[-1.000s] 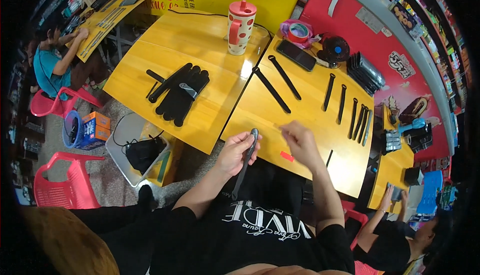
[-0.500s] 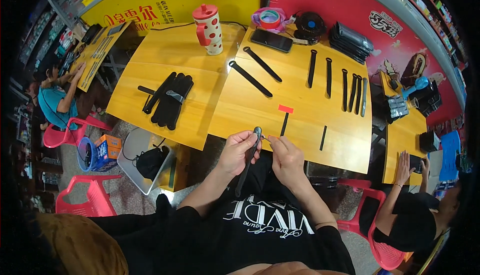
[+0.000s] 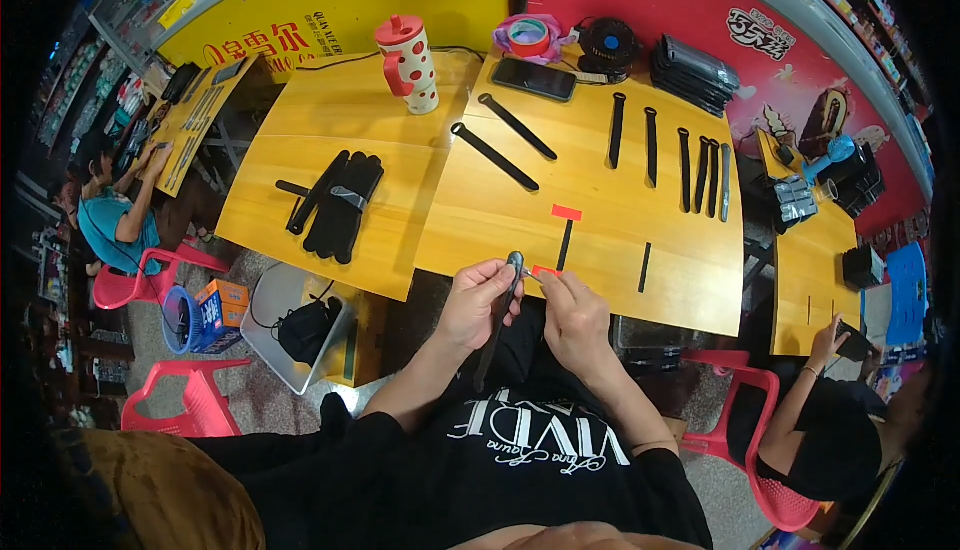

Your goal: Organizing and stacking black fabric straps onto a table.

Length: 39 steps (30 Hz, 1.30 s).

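My left hand (image 3: 478, 302) is closed around a black strap (image 3: 498, 332) near its rounded, shiny upper end. The strap hangs down over my lap. My right hand (image 3: 577, 322) is beside that end, with thumb and forefinger pinched together. Something small and thin seems to sit between the fingertips, but it is too small to name. Just beyond my hands, a thin black strip (image 3: 566, 242) lies on the yellow table (image 3: 480, 220) below a red piece (image 3: 566, 212). Another red patch (image 3: 545, 271) shows right behind my right fingertips.
Several ring-ended black straps (image 3: 616, 130) lie farther back, with a phone (image 3: 534, 80), a fan (image 3: 608, 43) and stacked black packets (image 3: 694, 74). A spotted tumbler (image 3: 410, 68) and bundled straps (image 3: 343, 205) are left. Co-workers sit at both sides; pink chairs (image 3: 190, 397) stand nearby.
My hands hold nearly the same pose on the strap. A red patch now shows behind my right fingertips. The co-worker on the right has lifted a dark object off the table. The view shifts slightly.
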Each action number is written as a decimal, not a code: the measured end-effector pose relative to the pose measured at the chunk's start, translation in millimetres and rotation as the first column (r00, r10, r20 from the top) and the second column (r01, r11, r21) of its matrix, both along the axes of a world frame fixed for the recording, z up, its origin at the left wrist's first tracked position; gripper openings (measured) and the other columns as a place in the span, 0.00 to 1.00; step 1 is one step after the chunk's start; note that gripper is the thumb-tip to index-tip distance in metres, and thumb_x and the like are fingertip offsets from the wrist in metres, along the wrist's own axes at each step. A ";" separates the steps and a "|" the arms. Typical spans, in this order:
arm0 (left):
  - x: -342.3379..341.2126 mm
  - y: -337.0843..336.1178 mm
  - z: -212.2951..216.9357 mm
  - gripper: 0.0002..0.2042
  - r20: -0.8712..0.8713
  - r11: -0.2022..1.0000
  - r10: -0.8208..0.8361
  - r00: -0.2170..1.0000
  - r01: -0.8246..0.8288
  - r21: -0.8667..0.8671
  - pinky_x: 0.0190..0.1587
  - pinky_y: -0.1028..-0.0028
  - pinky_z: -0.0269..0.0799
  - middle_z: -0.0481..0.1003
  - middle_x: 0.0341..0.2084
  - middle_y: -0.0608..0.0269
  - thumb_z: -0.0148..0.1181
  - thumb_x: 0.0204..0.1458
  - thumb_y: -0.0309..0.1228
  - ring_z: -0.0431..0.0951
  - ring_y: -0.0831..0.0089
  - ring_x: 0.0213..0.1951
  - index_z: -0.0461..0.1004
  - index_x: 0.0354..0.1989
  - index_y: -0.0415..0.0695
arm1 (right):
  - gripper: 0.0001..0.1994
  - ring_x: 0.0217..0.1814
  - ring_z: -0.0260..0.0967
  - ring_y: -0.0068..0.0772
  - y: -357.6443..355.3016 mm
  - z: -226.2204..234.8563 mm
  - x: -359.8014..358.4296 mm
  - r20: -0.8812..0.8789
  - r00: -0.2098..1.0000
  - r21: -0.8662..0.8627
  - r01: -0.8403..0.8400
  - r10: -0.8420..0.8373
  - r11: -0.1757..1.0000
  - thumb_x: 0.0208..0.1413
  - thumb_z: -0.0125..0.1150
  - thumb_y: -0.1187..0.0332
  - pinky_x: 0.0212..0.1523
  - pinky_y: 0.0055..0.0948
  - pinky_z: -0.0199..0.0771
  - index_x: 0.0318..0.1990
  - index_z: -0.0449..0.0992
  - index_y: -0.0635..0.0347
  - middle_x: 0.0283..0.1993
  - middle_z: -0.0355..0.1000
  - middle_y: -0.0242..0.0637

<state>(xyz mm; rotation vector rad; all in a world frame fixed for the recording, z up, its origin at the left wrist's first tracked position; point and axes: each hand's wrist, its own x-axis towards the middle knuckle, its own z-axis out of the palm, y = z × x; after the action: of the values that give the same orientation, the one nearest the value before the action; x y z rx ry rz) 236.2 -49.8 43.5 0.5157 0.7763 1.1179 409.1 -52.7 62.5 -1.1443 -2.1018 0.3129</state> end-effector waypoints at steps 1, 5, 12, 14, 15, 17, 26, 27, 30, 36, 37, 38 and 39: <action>-0.5 0.0 0.7 0.07 -0.010 1.000 -0.003 1.000 0.003 -0.001 0.21 0.83 0.67 0.75 0.25 0.67 0.53 0.63 0.32 0.73 0.81 0.21 0.74 0.37 0.42 | 0.18 0.36 0.74 0.50 0.0 0.9 -0.7 0.002 1.000 -0.005 -0.002 0.002 1.000 0.42 0.57 0.82 0.34 0.38 0.75 0.45 0.74 0.69 0.36 0.72 0.49; -1.8 -2.2 -2.6 0.08 -0.024 1.000 -0.001 1.000 0.001 -0.003 0.21 0.83 0.67 0.75 0.24 0.67 0.53 0.63 0.32 0.73 0.81 0.21 0.74 0.36 0.42 | 0.18 0.35 0.73 0.50 -0.2 2.8 -4.9 0.030 1.000 0.003 -0.002 0.001 1.000 0.41 0.57 0.82 0.33 0.38 0.75 0.45 0.74 0.69 0.35 0.71 0.48; -1.6 -2.4 -3.9 0.07 0.009 1.000 0.004 1.000 -0.004 -0.010 0.21 0.83 0.67 0.75 0.24 0.67 0.54 0.62 0.31 0.73 0.81 0.21 0.75 0.36 0.42 | 0.20 0.34 0.73 0.48 -1.0 0.5 -5.4 0.019 1.000 0.069 0.000 -0.002 0.998 0.39 0.57 0.81 0.32 0.38 0.74 0.45 0.73 0.68 0.34 0.70 0.47; -1.5 -3.2 -3.6 0.07 0.001 1.000 -0.007 1.000 0.007 -0.015 0.21 0.83 0.67 0.75 0.24 0.67 0.54 0.62 0.31 0.74 0.81 0.21 0.75 0.36 0.42 | 0.20 0.34 0.73 0.48 -1.3 0.5 -3.6 0.044 0.999 0.049 -0.001 -0.001 0.999 0.39 0.58 0.81 0.32 0.38 0.74 0.46 0.73 0.69 0.35 0.70 0.47; -1.6 -3.4 -4.5 0.07 0.002 1.000 -0.007 1.000 0.007 -0.015 0.21 0.83 0.67 0.75 0.24 0.67 0.54 0.62 0.31 0.74 0.81 0.21 0.75 0.36 0.42 | 0.20 0.34 0.73 0.48 -1.3 0.2 -3.6 0.044 0.999 0.049 -0.002 0.000 0.999 0.39 0.58 0.81 0.32 0.38 0.74 0.46 0.73 0.69 0.35 0.70 0.47; -2.2 -3.8 -6.9 0.07 -0.002 1.000 -0.012 1.000 0.012 -0.029 0.21 0.83 0.67 0.75 0.24 0.67 0.54 0.62 0.32 0.74 0.81 0.21 0.74 0.36 0.42 | 0.20 0.33 0.73 0.48 -1.4 -0.3 -3.9 0.064 0.998 0.064 -0.004 0.000 0.998 0.39 0.58 0.81 0.32 0.37 0.74 0.46 0.73 0.69 0.35 0.70 0.47; -0.3 -4.1 -4.6 0.07 0.018 1.000 0.002 1.000 -0.002 -0.027 0.22 0.83 0.67 0.75 0.24 0.68 0.54 0.62 0.31 0.73 0.81 0.21 0.74 0.36 0.42 | 0.20 0.34 0.72 0.47 -2.4 -1.5 -4.3 0.080 0.997 0.049 0.010 -0.014 0.999 0.39 0.58 0.80 0.31 0.37 0.74 0.45 0.72 0.69 0.34 0.69 0.47; -0.1 -4.1 -4.6 0.07 0.018 1.000 0.002 1.000 -0.001 -0.027 0.22 0.83 0.67 0.75 0.24 0.68 0.54 0.62 0.31 0.73 0.81 0.21 0.74 0.36 0.42 | 0.20 0.34 0.72 0.47 -2.3 -1.5 -4.1 0.081 0.997 0.049 0.011 -0.015 0.999 0.39 0.58 0.80 0.31 0.37 0.74 0.45 0.72 0.69 0.34 0.69 0.47; 0.3 -4.0 -4.8 0.07 0.013 0.999 0.000 1.000 0.001 -0.042 0.21 0.84 0.66 0.75 0.24 0.68 0.54 0.62 0.31 0.73 0.82 0.20 0.74 0.35 0.43 | 0.20 0.33 0.72 0.47 -2.1 -1.0 -3.7 0.089 0.996 0.071 0.010 -0.016 0.997 0.39 0.58 0.80 0.31 0.37 0.74 0.45 0.72 0.69 0.33 0.69 0.46; 0.5 -5.0 -11.7 0.07 -0.072 1.000 0.008 0.997 -0.007 0.001 0.18 0.85 0.63 0.75 0.22 0.69 0.56 0.61 0.32 0.71 0.83 0.18 0.76 0.36 0.41 | 0.20 0.33 0.72 0.47 -4.9 -1.2 -2.7 0.125 0.992 0.055 0.007 -0.014 0.998 0.38 0.59 0.80 0.31 0.37 0.74 0.45 0.73 0.70 0.33 0.69 0.46; 0.3 -4.6 -10.6 0.08 -0.126 1.000 0.012 0.992 -0.010 0.017 0.18 0.85 0.61 0.75 0.21 0.69 0.57 0.60 0.32 0.70 0.83 0.17 0.77 0.36 0.40 | 0.21 0.33 0.72 0.46 -4.9 -2.6 -1.8 0.129 0.992 0.068 0.000 -0.008 0.998 0.38 0.58 0.80 0.31 0.36 0.74 0.46 0.73 0.71 0.33 0.69 0.46; 0.6 -4.4 -10.2 0.08 -0.179 0.999 0.017 0.984 -0.011 0.033 0.17 0.86 0.59 0.75 0.21 0.69 0.57 0.60 0.31 0.68 0.84 0.16 0.78 0.35 0.40 | 0.22 0.33 0.72 0.46 -4.9 -4.2 -0.8 0.133 0.991 0.079 -0.007 -0.003 0.997 0.38 0.58 0.80 0.31 0.36 0.74 0.46 0.73 0.72 0.33 0.69 0.46; 0.5 -3.9 -10.7 0.08 -0.179 0.999 0.013 0.984 -0.008 0.031 0.17 0.86 0.59 0.75 0.21 0.69 0.57 0.60 0.31 0.68 0.84 0.16 0.78 0.35 0.40 | 0.22 0.33 0.72 0.46 -4.7 -5.7 -0.5 0.133 0.991 0.077 -0.004 -0.006 0.997 0.38 0.58 0.80 0.31 0.36 0.74 0.46 0.73 0.72 0.33 0.69 0.46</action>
<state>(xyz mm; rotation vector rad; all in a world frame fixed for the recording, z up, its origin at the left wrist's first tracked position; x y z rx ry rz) 236.7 -53.7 32.8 0.6445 0.9204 1.1047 408.7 -57.4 56.8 -1.1479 -2.2091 0.1567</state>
